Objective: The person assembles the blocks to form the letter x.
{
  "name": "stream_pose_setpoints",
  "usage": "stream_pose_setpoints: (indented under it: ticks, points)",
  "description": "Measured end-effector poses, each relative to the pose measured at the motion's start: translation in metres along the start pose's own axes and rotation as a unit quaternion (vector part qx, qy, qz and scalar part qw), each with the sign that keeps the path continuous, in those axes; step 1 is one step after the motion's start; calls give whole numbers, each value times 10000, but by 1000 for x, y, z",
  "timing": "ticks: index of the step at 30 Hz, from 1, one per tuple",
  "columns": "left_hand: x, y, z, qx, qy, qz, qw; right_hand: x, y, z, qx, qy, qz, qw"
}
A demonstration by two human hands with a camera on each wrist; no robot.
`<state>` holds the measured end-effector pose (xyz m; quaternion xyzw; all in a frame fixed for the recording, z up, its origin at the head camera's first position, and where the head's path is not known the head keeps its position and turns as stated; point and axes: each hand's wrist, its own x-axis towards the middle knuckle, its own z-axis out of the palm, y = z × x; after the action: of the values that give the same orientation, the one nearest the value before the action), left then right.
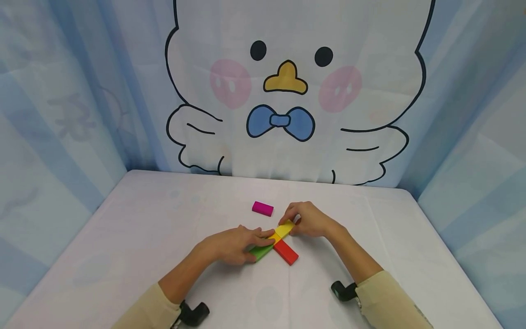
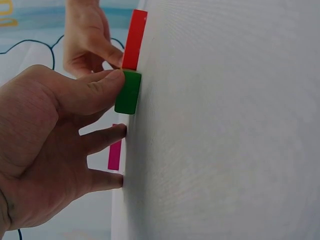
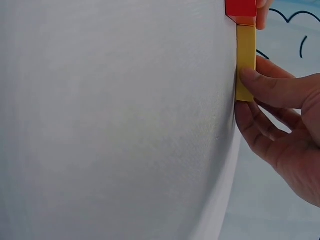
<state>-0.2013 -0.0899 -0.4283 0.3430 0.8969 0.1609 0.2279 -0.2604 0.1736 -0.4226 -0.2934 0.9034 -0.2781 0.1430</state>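
Several coloured blocks lie joined on the white table. My left hand (image 1: pixel 234 244) holds the green block (image 1: pixel 261 251) between thumb and forefinger. In the left wrist view, two other fingers of that hand (image 2: pixel 50 120) stretch down to the tabletop. My right hand (image 1: pixel 310 220) pinches the yellow block (image 1: pixel 285 228) at its outer end, thumb on the near side, as the right wrist view shows. An orange piece (image 1: pixel 276 237), partly covered by left fingertips, sits between green and yellow. The red block (image 1: pixel 286 252) touches this middle and points toward the near right.
A magenta block (image 1: pixel 263 208) lies apart, behind the joined blocks. The white-covered table (image 1: pixel 164 219) ends at a cartoon-printed curtain (image 1: pixel 287 155) at the back, with more curtain at both sides. Dark camera mounts (image 1: pixel 196 314) stick out from the sleeves.
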Motion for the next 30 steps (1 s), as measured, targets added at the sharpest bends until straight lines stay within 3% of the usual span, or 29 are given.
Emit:
stream_pose_setpoints:
  ticks: [19, 30]
  points:
    - [0, 0, 1, 40, 27, 98, 9999, -8, 0, 1, 141, 30, 73, 9999]
    - [-3, -10, -7, -274, 139, 414, 9987, -17, -1, 3, -70, 279, 38, 9996]
